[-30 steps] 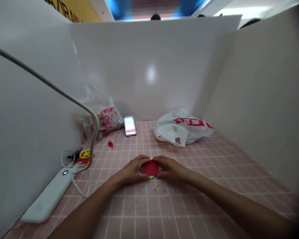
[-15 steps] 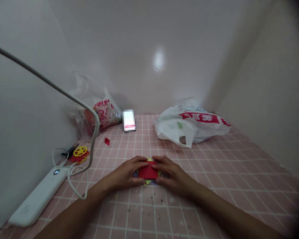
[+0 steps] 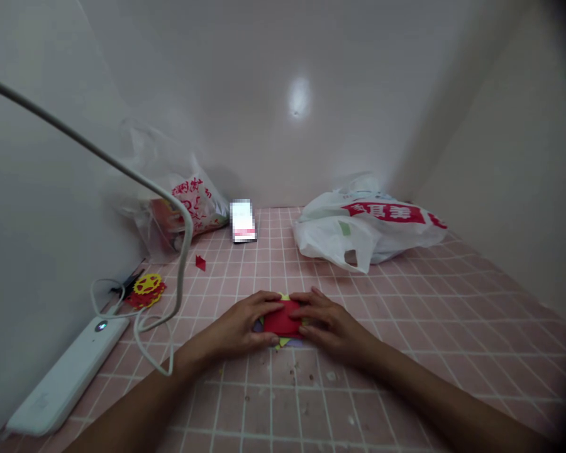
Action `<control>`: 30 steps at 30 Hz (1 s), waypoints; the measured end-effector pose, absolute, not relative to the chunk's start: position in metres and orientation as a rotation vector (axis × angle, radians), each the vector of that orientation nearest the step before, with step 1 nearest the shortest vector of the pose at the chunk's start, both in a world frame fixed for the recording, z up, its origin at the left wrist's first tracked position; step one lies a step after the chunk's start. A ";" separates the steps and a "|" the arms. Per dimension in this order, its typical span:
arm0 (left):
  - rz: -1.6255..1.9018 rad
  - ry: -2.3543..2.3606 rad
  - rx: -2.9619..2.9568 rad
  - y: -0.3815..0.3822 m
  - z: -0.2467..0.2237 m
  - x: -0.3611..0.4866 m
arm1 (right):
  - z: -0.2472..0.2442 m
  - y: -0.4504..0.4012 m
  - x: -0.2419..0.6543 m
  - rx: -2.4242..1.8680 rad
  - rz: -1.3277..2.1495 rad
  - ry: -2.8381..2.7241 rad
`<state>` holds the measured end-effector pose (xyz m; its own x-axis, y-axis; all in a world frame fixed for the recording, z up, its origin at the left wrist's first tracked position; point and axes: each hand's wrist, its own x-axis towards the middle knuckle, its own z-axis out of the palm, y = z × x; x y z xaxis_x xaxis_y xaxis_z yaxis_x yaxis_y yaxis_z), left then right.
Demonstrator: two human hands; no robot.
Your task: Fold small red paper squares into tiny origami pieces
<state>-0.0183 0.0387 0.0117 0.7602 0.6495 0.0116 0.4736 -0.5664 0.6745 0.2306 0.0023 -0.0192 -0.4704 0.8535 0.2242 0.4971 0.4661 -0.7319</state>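
On the bench, left hand and right hand, fingers half-curled, hold red paper layered over yellow paper, edges unaligned.

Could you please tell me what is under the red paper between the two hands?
Yellow paper and purple paper peek out beneath the red paper. The rest is hidden by it, the left hand and the right hand.

Matt red paper at six o'clock; crinkled, translucent plastic bag at ten; smooth white plastic power strip at eight; glossy wall at twelve.
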 end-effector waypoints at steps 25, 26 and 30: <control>0.787 1.059 1.384 0.011 0.010 0.007 | -0.009 -0.010 0.207 -1.050 1.439 -1.271; 0.788 1.065 1.376 0.011 0.009 0.007 | -0.009 -0.010 0.206 -1.047 1.436 -1.254; 0.837 1.097 1.387 0.012 0.007 0.007 | -0.010 -0.011 0.205 -0.978 1.553 -1.159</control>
<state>0.0068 0.0117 0.0069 0.3151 0.9435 -0.1024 0.1506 0.0568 0.9870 0.2054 -0.0105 -0.0103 -0.2468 0.9669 -0.0640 -0.2140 -0.1188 -0.9696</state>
